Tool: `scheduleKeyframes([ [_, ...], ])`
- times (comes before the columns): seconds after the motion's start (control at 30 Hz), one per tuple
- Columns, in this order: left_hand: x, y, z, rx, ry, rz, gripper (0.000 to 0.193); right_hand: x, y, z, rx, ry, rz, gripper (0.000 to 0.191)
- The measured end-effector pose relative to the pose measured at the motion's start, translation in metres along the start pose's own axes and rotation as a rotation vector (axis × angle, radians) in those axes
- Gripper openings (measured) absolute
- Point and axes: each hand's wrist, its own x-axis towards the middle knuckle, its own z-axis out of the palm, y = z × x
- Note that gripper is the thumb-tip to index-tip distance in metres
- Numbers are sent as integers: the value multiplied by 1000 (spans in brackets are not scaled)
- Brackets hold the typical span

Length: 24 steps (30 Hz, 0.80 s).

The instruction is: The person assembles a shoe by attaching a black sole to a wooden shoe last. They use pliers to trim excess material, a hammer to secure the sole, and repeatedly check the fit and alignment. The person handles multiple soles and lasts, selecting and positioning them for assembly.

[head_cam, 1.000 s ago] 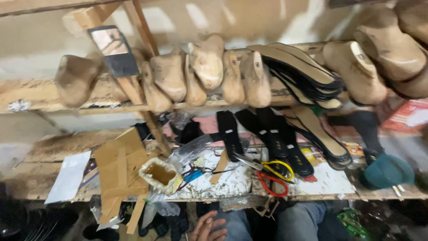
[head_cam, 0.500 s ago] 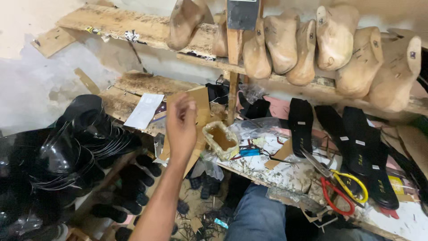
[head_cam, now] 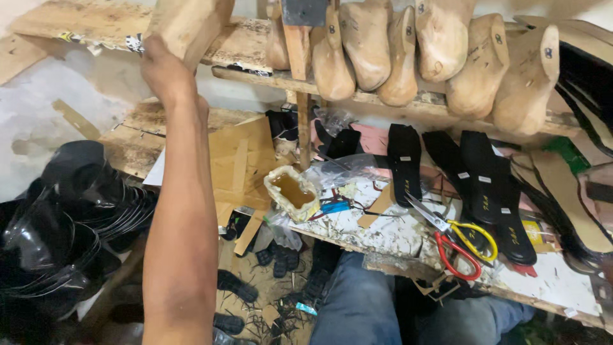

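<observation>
My left hand [head_cam: 165, 73] is raised to the upper wooden shelf [head_cam: 246, 54] and grips a pale wooden shoe last [head_cam: 195, 22] at the shelf's left end. My forearm runs up from the bottom left of the view. To the right on the same shelf stand several more wooden lasts [head_cam: 440, 45], leaning against each other. My right hand is out of the picture.
Below lies a paint-spattered workbench [head_cam: 383, 230] with a glue pot [head_cam: 292, 190], red and yellow scissors [head_cam: 456, 239] and several black insoles [head_cam: 472, 179]. Cardboard pieces [head_cam: 239, 160] lean behind my arm. A pile of black shoe uppers [head_cam: 64, 217] fills the left. My jeans-clad knees [head_cam: 357, 300] sit under the bench.
My left hand rose from above the cardboard up to the shelf and closed on a wooden last. The view swung left, then tilted slightly upward.
</observation>
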Motion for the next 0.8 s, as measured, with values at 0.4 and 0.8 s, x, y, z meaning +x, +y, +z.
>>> scheduleKeyframes([
  [0.4,-394,46,-94,545,-685,1013,40,-97,-156,82,1288,-847,-291,99],
  [0.8,-372,-66,25,452,-881,1,31,-145,-16,113,561,-879,30,73],
])
